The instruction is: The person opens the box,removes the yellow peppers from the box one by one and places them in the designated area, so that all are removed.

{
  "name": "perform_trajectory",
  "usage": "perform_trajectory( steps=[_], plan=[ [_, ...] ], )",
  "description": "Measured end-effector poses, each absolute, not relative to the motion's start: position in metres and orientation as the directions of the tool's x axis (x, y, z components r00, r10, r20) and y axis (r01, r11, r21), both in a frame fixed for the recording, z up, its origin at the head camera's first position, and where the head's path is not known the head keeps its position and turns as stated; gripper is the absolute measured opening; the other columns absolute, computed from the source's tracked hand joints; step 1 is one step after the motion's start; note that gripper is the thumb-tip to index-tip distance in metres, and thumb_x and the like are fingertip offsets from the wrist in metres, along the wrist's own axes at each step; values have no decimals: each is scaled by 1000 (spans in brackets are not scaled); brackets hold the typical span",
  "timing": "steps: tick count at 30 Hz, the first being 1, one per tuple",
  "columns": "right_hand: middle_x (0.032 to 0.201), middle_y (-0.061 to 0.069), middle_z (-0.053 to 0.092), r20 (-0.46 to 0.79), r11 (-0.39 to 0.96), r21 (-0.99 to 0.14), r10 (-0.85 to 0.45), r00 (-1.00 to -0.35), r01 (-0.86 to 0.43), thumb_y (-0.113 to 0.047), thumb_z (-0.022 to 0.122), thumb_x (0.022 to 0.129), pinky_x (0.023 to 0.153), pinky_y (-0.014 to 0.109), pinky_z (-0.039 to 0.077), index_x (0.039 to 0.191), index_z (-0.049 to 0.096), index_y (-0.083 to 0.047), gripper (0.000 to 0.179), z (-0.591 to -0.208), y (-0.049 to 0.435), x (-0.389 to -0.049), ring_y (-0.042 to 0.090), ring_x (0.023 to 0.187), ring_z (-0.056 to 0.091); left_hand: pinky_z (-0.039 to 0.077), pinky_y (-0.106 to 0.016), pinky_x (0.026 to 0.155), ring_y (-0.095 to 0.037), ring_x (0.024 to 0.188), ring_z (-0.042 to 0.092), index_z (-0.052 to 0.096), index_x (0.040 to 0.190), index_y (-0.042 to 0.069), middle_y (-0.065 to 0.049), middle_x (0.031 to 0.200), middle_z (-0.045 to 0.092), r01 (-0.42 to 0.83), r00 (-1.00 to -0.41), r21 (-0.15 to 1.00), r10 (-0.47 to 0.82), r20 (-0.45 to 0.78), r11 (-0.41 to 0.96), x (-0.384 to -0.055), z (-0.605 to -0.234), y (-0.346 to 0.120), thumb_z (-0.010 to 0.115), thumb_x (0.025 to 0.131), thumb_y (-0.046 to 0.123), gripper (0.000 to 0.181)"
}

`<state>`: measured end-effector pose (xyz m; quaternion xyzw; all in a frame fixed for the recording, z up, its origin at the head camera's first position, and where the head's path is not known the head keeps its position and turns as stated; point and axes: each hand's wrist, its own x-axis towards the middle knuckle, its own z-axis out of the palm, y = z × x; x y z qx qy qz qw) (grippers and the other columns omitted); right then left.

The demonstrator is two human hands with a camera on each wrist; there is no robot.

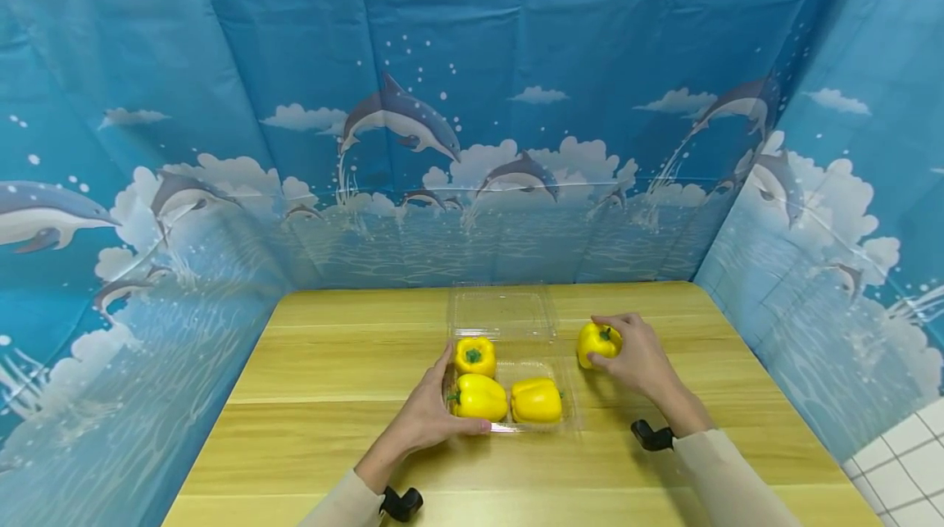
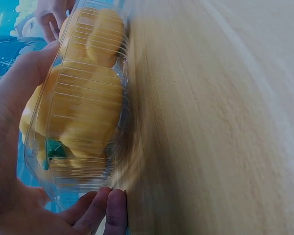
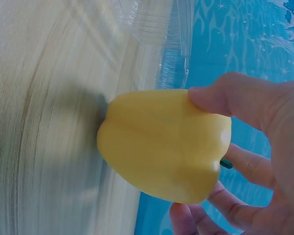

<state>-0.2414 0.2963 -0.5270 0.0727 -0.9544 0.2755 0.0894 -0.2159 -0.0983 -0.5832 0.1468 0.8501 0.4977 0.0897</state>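
Observation:
A clear plastic clamshell container (image 1: 575, 420) lies on the table with its lid folded back, and three yellow bell peppers are inside. One pepper (image 1: 475, 355) stands stem up at the back left; another pepper (image 1: 481, 398) lies at the front left, a third pepper (image 1: 536, 401) at the front right. My left hand (image 1: 422, 419) grips the container's front left corner, thumb along the front rim, fingers at the left side. Right of the container, my right hand (image 1: 640, 359) holds a fourth-looking yellow bell pepper (image 3: 161, 144) between thumb and fingers, its base at or close to the tabletop.
The open lid (image 1: 501, 311) extends behind the container toward the back edge of the wooden table (image 1: 332, 371). A blue dolphin-print curtain (image 1: 472, 35) hangs behind the table and along both sides. Each wrist wears a black camera mount (image 1: 652, 435).

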Motion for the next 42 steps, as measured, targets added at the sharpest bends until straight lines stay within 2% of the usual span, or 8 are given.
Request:
perform_trajectory(
  steps=[19,29,42],
  plan=[
    [153,39,60,210,855,-480,-104,-972,-195,-24,97,97,106,78,55,158,70,-2,70,-531,291,-243,65,136,56,37,-78,137,-51,173,40,9,190,19,-25,190,31,178,-939,872,345,11,457,-217,-585,-98,107,81,50,149],
    [155,39,58,229,861,-466,-106,-968,-205,-26,97,97,105,78,55,160,69,-4,73,-531,289,-240,65,137,56,33,-79,139,-53,174,36,10,190,18,-26,191,29,183,-940,876,340,23,447,-216,-584,-98,108,81,44,149],
    [156,37,59,245,861,-461,-106,-964,-212,-28,97,98,106,79,54,160,69,-5,72,-529,289,-237,65,138,55,34,-79,139,-53,175,35,11,190,17,-25,192,29,179,-941,873,338,17,453,-217,-585,-98,108,81,47,149]
  ],
)
